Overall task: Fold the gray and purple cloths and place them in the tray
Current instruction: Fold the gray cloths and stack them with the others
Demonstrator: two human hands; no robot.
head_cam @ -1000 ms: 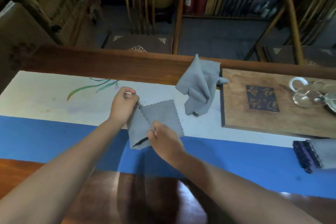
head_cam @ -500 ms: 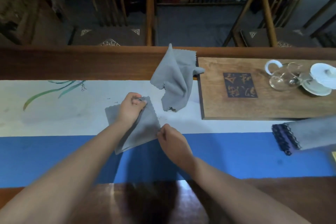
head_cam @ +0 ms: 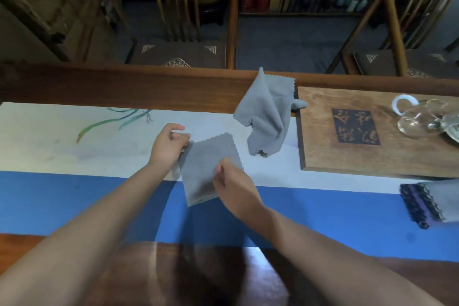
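cloth [head_cam: 207, 169] refolded square, pinched between both hands

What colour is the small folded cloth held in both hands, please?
Plain gray, with a scalloped edge; the small folded cloth shows in the head view.

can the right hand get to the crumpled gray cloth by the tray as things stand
Probably yes, once it lets go. The right hand is pinching the folded gray cloth, so it is busy. The crumpled gray cloth lies just beyond, draped against the tray, with bare table runner between them.
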